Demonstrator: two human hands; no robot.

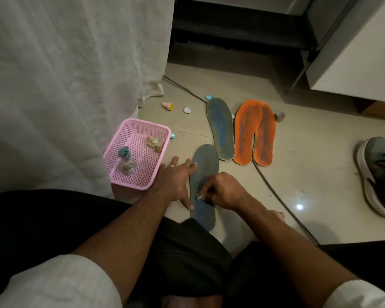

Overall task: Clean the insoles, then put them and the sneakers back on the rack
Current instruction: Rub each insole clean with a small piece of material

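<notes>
Landmark: pink basket (129,183), on the tiled floor (298,174) beside a white curtain (65,85).

- Grey insole (206,165): flat on the floor just right of the basket, toe end pointing away from the person.
- Left hand (176,181): between basket and insole, fingers straight and spread, fingertips and thumb pressing the insole's left edge.
- Right hand (222,192): over the insole's middle, fingers curled, pinching a small pale wad (199,197) against its surface; what the wad is made of cannot be told.
- Second grey insole (220,127), with a blue streak: on the floor beyond and right of the basket.
- Two orange insoles (253,132): right of the second grey insole, overlapping each other, touching it or nearly so.
- Sneaker (380,172), grey-green with a white sole: far right of the basket, well apart from the insoles.
- Basket contents: three crumpled wads (140,155), one teal, two pale.
- Small caps (187,110) and a pink toy (167,105): on the floor beyond the basket.
- Cable (273,190): runs across the floor right of the basket, passing the insoles.
</notes>
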